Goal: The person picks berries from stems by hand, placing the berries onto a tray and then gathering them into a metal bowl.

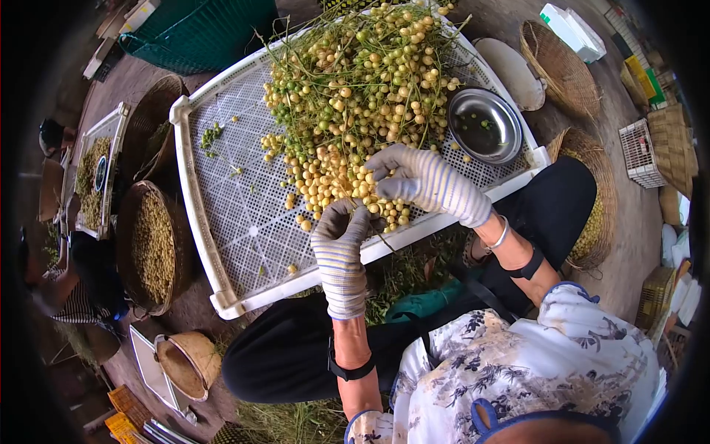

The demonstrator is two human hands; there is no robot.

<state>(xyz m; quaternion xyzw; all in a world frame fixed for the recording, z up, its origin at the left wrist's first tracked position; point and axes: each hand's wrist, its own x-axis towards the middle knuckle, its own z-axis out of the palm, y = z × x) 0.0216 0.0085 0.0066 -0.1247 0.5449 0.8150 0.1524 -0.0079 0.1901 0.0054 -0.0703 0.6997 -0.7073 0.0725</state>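
A heap of small round yellow and green fruit on thin stems [362,81] lies on a white perforated plastic tray [222,174]. Both my hands wear pale striped gloves and meet at the heap's near edge. My left hand [340,248] is closed, thumb and forefinger pinched on the stems of a fruit bunch [342,181]. Just to its right, my right hand [429,181] has its fingers curled over the same fruit; whatever lies between them is hidden. Loose yellow fruit [314,192] surrounds the fingertips.
A steel bowl [485,126] sits on the tray's right side, holding a few green fruits. Wicker baskets of yellow fruit stand left [151,248] and right [592,229]. A green basket [196,37] is behind. At far left, another person [63,285] sits by a second tray [111,144].
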